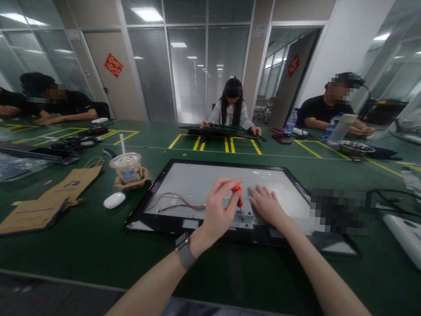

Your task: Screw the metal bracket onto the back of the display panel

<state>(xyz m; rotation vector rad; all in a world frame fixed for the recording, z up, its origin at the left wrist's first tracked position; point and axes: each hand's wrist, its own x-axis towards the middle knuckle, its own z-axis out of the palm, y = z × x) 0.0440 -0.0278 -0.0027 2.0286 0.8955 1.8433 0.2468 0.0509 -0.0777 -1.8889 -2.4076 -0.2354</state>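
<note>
My left hand (pixel 221 205), a watch on its wrist, is closed round the orange handle of a small screwdriver (pixel 237 190). The tool stands nearly upright, its lower end at a small metal bracket (pixel 244 219) near the front edge of a flat display panel (pixel 194 176). The exact contact of the tip is too small to tell. Flat on the panel's grey back, just right of the screwdriver, rests my right hand (pixel 268 205) with its fingers apart. Thin cables (pixel 177 204) run across the panel to the left of my left hand.
Left of the panel are a drink cup with straw (pixel 126 168), a white oval case (pixel 114 200) and a brown paper bag (pixel 55 198). A white device (pixel 411 244) with cables lies right. Across the green table (pixel 88 250), a person handles a dark panel (pixel 223 131); others sit nearby.
</note>
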